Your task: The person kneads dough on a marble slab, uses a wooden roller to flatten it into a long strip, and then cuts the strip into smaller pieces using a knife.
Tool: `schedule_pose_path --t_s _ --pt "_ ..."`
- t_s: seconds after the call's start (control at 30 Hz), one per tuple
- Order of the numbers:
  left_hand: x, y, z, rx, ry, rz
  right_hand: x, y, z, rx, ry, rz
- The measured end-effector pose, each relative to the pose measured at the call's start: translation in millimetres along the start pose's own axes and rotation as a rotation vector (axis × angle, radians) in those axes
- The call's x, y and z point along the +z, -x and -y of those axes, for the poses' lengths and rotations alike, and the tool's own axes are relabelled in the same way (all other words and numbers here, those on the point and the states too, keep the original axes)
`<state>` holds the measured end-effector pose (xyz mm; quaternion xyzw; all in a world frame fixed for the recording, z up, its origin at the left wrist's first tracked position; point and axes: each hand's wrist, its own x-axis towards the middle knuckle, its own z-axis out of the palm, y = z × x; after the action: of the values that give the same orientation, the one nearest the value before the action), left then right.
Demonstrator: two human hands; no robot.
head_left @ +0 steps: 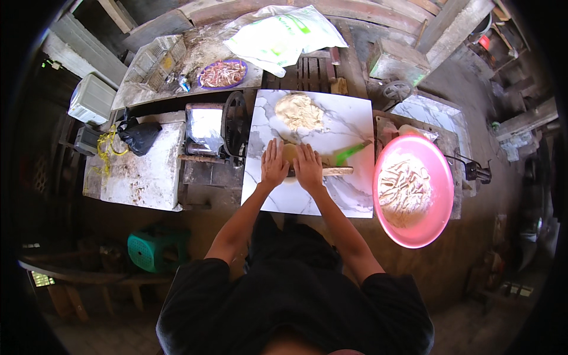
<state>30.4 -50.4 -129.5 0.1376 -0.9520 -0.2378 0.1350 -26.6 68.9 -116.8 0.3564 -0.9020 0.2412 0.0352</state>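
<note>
Both my hands lie flat, fingers stretched forward, over a wooden rolling pin on a white marble-patterned board (346,198). My left hand (275,164) covers the pin's left part. Beside it, my right hand (308,165) rests with the rolling pin (338,171) sticking out to its right. A flattened piece of dough (290,152) shows between and under the hands, its outline mostly hidden. Beyond my fingertips sits a larger pale lump of dough (299,111). To the right of my right hand lies a green knife-like tool (351,153).
A pink basin (442,204) with floured strips stands right of the board. On the left are a hand-cranked roller machine (205,130) and a black plastic bag (139,135). Farther back sit a purple-rimmed plate (222,86) and a white sack (284,38). A green stool (144,251) stands lower left.
</note>
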Motion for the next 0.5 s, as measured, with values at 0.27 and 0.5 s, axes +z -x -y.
schedule_pose_path --t_s 0.27,0.5 --pt "10 -10 9 -0.113 -0.060 -0.002 2 -3 -6 -0.067 0.231 0.107" --pt "17 14 17 -0.137 0.329 -0.202 0 28 -9 -0.198 0.062 -0.152"
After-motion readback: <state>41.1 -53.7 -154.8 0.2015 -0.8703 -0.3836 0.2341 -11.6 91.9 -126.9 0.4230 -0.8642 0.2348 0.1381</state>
